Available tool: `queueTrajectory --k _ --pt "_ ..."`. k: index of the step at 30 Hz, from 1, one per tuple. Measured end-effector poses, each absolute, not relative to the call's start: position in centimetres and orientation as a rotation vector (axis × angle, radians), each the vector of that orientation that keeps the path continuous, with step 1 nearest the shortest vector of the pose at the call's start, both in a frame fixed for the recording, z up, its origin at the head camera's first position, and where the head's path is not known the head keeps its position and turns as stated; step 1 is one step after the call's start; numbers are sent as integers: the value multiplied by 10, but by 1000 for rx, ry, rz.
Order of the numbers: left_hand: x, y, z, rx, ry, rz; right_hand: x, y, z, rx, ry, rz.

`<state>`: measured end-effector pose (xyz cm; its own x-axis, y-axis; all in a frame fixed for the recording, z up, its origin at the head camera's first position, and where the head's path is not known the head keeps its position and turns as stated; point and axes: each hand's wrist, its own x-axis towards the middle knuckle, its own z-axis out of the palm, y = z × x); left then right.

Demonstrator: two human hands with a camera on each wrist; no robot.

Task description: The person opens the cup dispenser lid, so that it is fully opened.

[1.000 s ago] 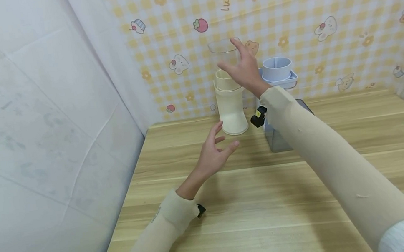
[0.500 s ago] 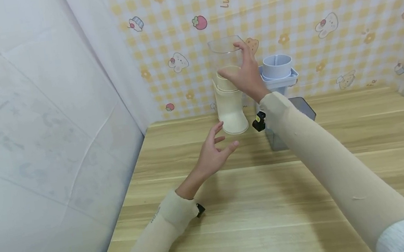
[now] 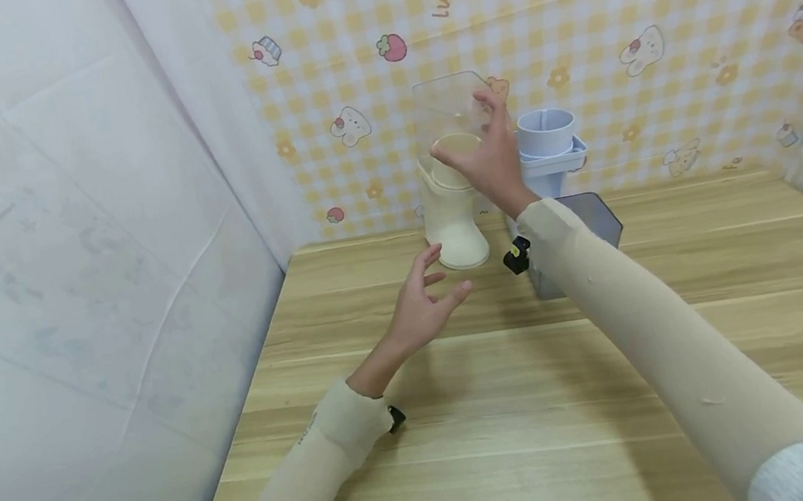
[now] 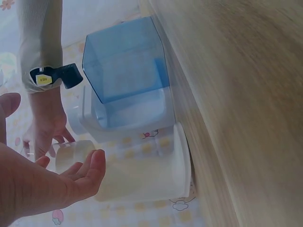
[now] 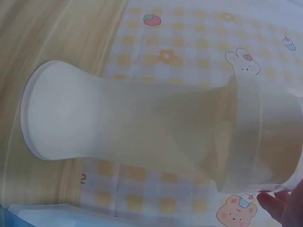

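Observation:
A cream stand (image 3: 449,224) with a flared round foot stands on the table against the back cloth. A clear plastic container (image 3: 439,100) with a cream collar (image 3: 457,162) sits over the stand's top and leans. My right hand (image 3: 493,151) grips the container's right side, thumb in front and fingers bent toward its far side. In the right wrist view, the stand (image 5: 142,123) lies across the picture with fingertips (image 5: 272,204) beside the collar. Low in front of the stand, my left hand (image 3: 418,311) holds nothing, its fingers spread and slightly bent, apart from the foot.
Right of the cream stand is a light-blue stand with a round cup top (image 3: 547,132). Its tinted see-through box (image 4: 125,61) is partly behind my right sleeve in the head view. A patterned cloth (image 3: 348,56) hangs behind the wooden table (image 3: 503,405).
My right fingers have come down and bent round the clear container. The container and the stand's top have tilted slightly; the collar shows more. My left hand has stayed put.

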<state>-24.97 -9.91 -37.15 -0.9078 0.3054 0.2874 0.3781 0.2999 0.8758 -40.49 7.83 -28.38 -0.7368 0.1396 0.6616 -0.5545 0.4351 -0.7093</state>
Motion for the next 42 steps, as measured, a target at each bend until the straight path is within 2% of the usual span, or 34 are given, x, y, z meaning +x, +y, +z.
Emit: queueTrajectory --k 13,28,42 --pt "-249 -100 -368 -692 -2468 -1678 -391 82 -297 444 -1786 1333" --pt "-256 -129 -341 -691 -2355 -1738 -368 100 -284 625 -1781 1458" --pt "-258 -149 -337 -708 -2328 -1736 -325 117 -276 751 -1854 1628"
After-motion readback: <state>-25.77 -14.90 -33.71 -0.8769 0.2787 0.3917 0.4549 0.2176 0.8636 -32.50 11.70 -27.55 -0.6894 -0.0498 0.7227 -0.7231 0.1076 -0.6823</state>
